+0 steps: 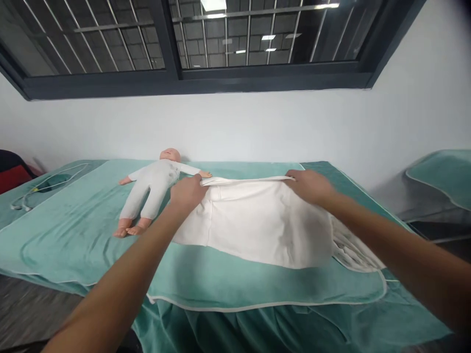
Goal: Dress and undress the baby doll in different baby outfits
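Observation:
A white cloth (253, 220) with a seam near its left end hangs stretched between both hands over the bed. My left hand (189, 192) is closed on its upper left corner, and my right hand (311, 186) grips the upper right edge. Whether the cloth is a garment I cannot tell. Left of it, a baby doll (154, 181) in a white body suit lies on its back, head toward the wall. One of the doll's hands lies just beyond my left hand. More bunched white fabric (353, 247) rests under my right forearm; whether it joins the cloth is unclear.
A green sheet with white piping (84, 225) covers the bed. A coiled pale cord (25, 203) lies at the far left, near a red and black item (14, 169). Behind stands a white wall (235, 125) below a barred window (239, 44). Green fabric (441, 174) sits at right.

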The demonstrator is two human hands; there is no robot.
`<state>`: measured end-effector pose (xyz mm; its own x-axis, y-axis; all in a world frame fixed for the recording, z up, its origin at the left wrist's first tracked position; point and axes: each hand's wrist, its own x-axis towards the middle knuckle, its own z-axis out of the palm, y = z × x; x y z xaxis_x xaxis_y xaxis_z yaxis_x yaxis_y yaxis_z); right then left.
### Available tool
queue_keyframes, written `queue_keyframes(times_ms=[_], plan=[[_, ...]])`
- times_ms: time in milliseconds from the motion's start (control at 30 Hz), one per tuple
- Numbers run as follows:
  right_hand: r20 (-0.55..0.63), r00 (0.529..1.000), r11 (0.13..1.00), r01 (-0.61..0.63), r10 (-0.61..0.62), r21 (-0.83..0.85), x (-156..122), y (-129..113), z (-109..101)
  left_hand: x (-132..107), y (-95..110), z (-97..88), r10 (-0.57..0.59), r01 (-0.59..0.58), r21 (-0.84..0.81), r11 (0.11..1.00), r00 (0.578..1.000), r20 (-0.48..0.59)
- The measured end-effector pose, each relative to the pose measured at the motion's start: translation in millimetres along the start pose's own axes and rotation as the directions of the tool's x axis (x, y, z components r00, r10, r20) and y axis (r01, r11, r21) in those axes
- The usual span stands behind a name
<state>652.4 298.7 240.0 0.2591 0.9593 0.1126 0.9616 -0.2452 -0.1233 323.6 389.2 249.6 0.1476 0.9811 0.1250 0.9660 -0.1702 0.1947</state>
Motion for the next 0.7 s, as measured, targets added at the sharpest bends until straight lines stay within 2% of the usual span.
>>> queue_keyframes(times_ms=[67, 100, 167, 200, 267, 333, 433, 533, 633, 700], plan=[[-0.075, 0.997, 0.998, -0.002, -0.003, -0.069, 3, -18, 34, 3, 3, 29.0, -0.029, 0.029, 0.001, 1.000, 0.999, -0.030], [-0.124, 0.991, 0.994, 0.029, -0.042, -0.107, 1, -28, 54, 0, 5, 46.3, -0.017, 0.017, 0.002, 1.000, 0.995, -0.102], [-0.154, 0.976, 0.984, 0.137, -0.154, -0.118, -10, -49, 95, -12, 9, 83.7, 0.116, -0.115, 0.017, 0.993, 0.964, -0.240], [-0.120, 0.966, 0.972, 0.222, -0.229, -0.071, -15, -58, 115, -20, 11, 102.1, 0.227, -0.236, -0.006, 0.972, 0.944, -0.238], [-0.094, 0.964, 0.967, 0.251, -0.247, 0.034, -24, -72, 145, -33, 15, 133.3, 0.368, -0.391, -0.111, 0.914, 0.912, -0.181], [-0.067, 0.985, 0.983, 0.164, -0.159, 0.077, -24, -80, 163, -38, 20, 152.3, 0.354, -0.375, -0.172, 0.911, 0.924, -0.141], [-0.011, 1.000, 0.999, 0.011, -0.011, 0.036, -10, -87, 169, -30, 26, 158.0, 0.270, -0.277, -0.103, 0.955, 0.960, -0.079], [0.004, 0.998, 0.998, -0.059, 0.059, 0.005, 6, -92, 168, -11, 33, 153.2, 0.202, -0.203, -0.041, 0.978, 0.979, -0.009], [-0.035, 0.997, 0.998, -0.065, 0.065, -0.003, 18, -94, 168, 5, 42, 151.0, 0.126, -0.124, -0.078, 0.989, 0.992, 0.023], [-0.088, 0.996, 1.000, -0.018, 0.015, -0.025, 25, -92, 170, 15, 48, 149.7, 0.093, -0.094, -0.151, 0.984, 0.996, -0.014]])
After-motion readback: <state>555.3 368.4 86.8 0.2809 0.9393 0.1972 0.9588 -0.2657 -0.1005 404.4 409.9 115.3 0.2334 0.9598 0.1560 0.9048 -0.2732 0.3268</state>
